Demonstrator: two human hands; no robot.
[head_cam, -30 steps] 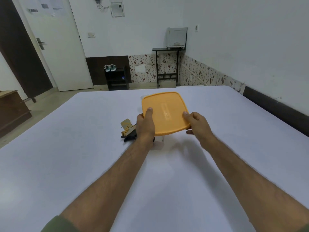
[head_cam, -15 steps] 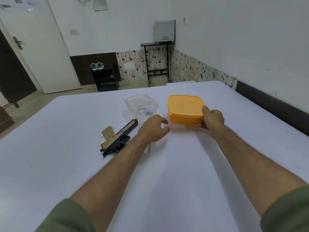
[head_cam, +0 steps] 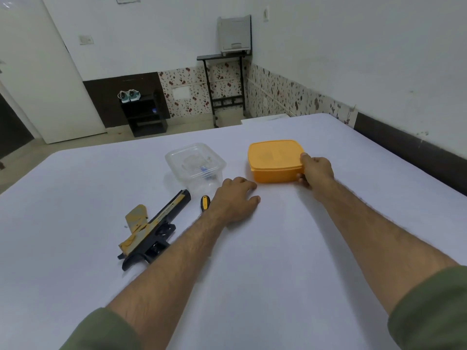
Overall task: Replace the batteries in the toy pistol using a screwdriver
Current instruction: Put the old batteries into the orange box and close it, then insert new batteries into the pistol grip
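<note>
White-sheeted desk: the black-and-yellow plastic toy pistol point(head_cam: 151, 229) lies left of the empty left grip point(head_cam: 236, 202), long axis diagonal. A yellow-and-black-handled screwdriver point(head_cam: 204, 203) touches that grip's left edge. The right grip point(head_cam: 316, 171) clasps an orange lidded plastic box point(head_cam: 274, 161).

Before me an orange lid point(head_cam: 274, 154) lies on the white tabletop point(head_cam: 252, 261). Shoes point(head_cam: 129, 95) sit atop a black shelf point(head_cam: 144, 114) beyond.
</note>
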